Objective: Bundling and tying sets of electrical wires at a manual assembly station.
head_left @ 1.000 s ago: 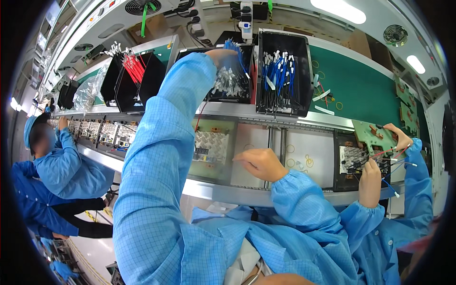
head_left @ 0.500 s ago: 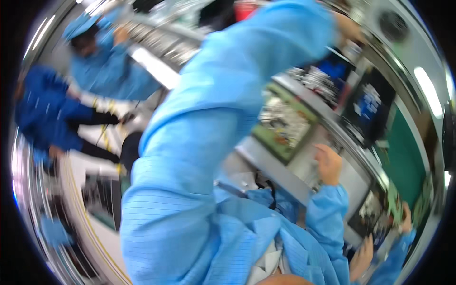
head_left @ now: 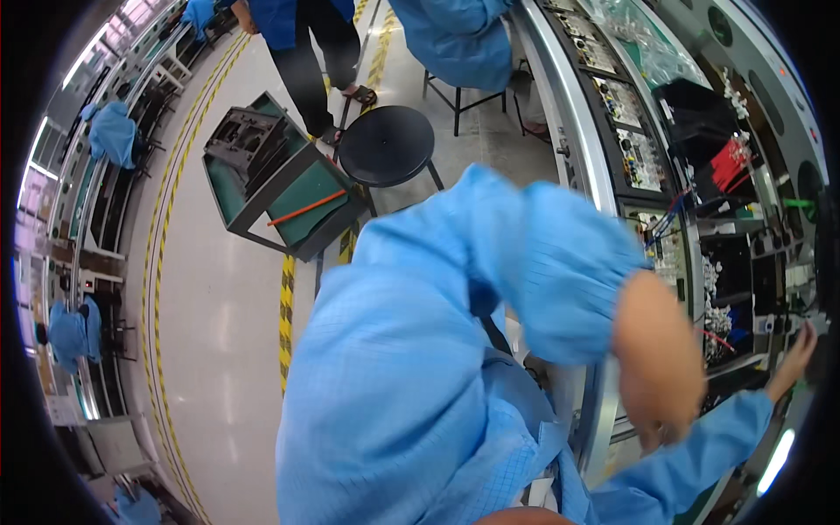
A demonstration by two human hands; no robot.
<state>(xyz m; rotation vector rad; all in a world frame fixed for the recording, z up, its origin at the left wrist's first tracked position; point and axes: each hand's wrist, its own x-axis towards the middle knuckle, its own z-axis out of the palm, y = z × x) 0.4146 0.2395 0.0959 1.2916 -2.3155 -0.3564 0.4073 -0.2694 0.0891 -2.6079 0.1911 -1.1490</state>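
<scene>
My left hand (head_left: 661,354) is over the edge of the workbench on the right, smeared by motion, its fingers pointing down. What it holds, if anything, cannot be made out. Beneath and beyond it are trays with wired circuit units (head_left: 661,249). My right hand (head_left: 794,357) reaches to the far right, fingers stretched out beside a small grey fitting (head_left: 777,325) on the bench's back rail. Close to that hand lie bins of small white connectors (head_left: 716,293).
A metal rail (head_left: 573,114) edges the bench. Red parts (head_left: 731,162) lie in a black bin. A round black stool (head_left: 387,144) and a green-lined cart (head_left: 289,188) stand on the floor at left. One co-worker (head_left: 459,39) sits farther along; another person (head_left: 315,52) stands in the aisle.
The view has swung, bringing the aisle, stool and cart into sight. My left hand has come down from the upper right to the bench edge. My right hand now reaches out to the back rail.
</scene>
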